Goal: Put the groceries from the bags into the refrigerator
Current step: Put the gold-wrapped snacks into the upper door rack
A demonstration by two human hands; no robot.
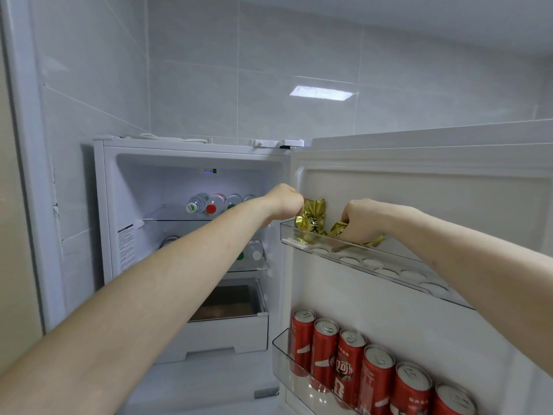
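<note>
The small white refrigerator (125, 187) stands open, its door (419, 187) swung out to the right. In the door's clear upper shelf (386, 269) are two gold foil snack packets. My left hand (284, 202) pinches the top of the upright left packet (311, 220). My right hand (363, 220) is closed over the right packet (374, 241), pressing it down into the shelf. No grocery bags are in view.
Several red cola cans (350, 372) fill the lower door rack. Water bottles (209, 202) lie on the top inner shelf, more on the shelf below. A drawer (230, 307) sits at the bottom. Tiled wall is behind and to the left.
</note>
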